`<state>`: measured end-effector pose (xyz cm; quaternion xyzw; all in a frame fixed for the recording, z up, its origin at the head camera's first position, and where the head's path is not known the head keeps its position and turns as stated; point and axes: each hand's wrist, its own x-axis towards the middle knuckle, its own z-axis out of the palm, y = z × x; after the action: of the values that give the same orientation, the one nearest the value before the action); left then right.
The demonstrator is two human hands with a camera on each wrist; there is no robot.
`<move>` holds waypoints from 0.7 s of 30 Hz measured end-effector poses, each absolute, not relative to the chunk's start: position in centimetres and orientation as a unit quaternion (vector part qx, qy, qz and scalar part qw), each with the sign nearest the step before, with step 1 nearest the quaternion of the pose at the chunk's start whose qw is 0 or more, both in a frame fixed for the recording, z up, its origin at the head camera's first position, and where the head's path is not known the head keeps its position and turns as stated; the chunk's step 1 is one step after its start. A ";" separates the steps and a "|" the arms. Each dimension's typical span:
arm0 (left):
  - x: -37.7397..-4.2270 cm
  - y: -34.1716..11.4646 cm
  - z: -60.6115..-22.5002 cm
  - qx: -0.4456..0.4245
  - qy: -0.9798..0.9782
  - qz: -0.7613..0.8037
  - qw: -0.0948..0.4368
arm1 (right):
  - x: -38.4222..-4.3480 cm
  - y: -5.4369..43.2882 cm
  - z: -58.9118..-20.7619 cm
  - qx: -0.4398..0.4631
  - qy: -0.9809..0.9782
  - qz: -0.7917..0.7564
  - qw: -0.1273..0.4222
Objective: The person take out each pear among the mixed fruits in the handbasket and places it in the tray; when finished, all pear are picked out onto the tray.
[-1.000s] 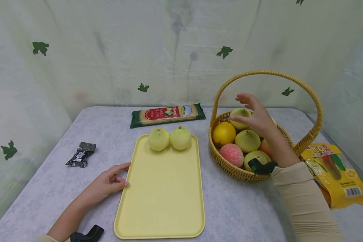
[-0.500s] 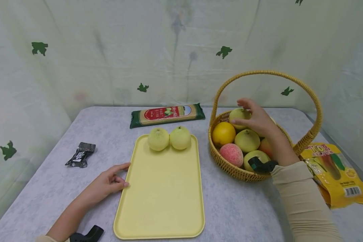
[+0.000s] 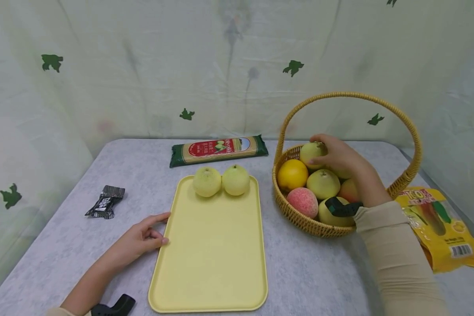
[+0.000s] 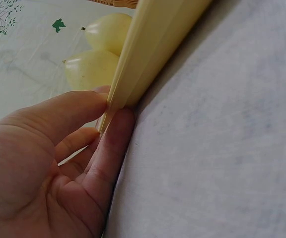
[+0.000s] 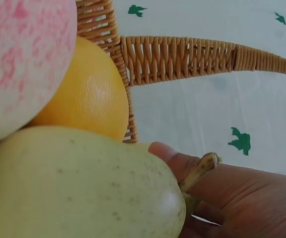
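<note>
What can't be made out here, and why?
- Most fingers of the right hand: right wrist view, behind the nearest green fruit.
- Rest of the pink fruit: right wrist view, cut off by the top and left edges.
- Bottom of the basket: head view, covered by fruit.
- Lettering on the black packet: head view, too small.
- Left part of the yellow pouch: head view, behind the sleeve.

The basket [image 3: 306, 227] is rough woven wicker; the tray [image 3: 211, 254] looks smooth, matt plastic.
</note>
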<state>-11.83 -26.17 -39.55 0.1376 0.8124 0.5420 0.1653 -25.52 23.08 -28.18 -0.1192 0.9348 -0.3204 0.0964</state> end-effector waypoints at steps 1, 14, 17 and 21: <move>-11.8 -26.2 -39.5 0.137 0.813 0.541 0.164 | -25.5 23.1 -28.1 -0.120 0.935 -0.319 0.099; -11.7 -26.2 -39.5 0.145 0.810 0.545 0.164 | -25.8 23.0 -28.2 -0.144 0.947 -0.273 0.085; -11.7 -26.3 -39.5 0.147 0.810 0.544 0.161 | -25.8 23.0 -28.4 -0.145 0.949 -0.271 0.067; -11.7 -26.2 -39.5 0.146 0.810 0.545 0.161 | -25.6 22.8 -28.5 -0.149 0.946 -0.286 0.035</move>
<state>-11.73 -26.22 -39.54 0.1459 0.8098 0.5450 0.1609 -25.63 22.80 -28.49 -0.1491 0.9458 -0.2865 0.0346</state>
